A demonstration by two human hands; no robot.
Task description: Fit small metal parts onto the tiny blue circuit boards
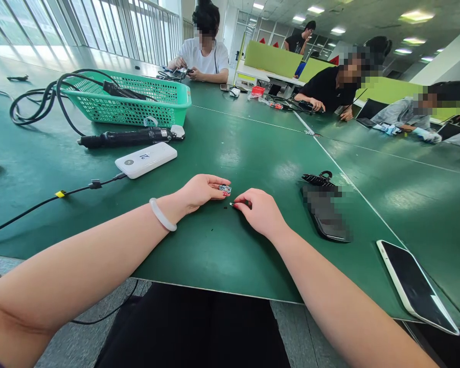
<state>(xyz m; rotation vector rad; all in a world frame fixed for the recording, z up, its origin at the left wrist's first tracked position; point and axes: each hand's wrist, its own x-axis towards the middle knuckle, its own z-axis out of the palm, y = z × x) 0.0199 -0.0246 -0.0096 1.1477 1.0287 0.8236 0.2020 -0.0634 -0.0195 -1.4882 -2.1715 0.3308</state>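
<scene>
Between the thumb and fingers of my left hand (205,191) is a small circuit board (225,189), its component side facing up. Close by on the right, my right hand (258,209) pinches a tiny pale piece (231,204) at its fingertips; its kind is too small to make out. The two hands are a short gap apart, low over the green table (199,255). A tiny black bit (225,208) lies on the table just below the board.
A green basket (138,115) with black cables stands at the back left. In front of it lie a black cylindrical device (126,137) and a white power bank (145,159) with its cable. To the right are a dark case (325,214), a hair claw (322,179) and a phone (417,286). Several people work beyond.
</scene>
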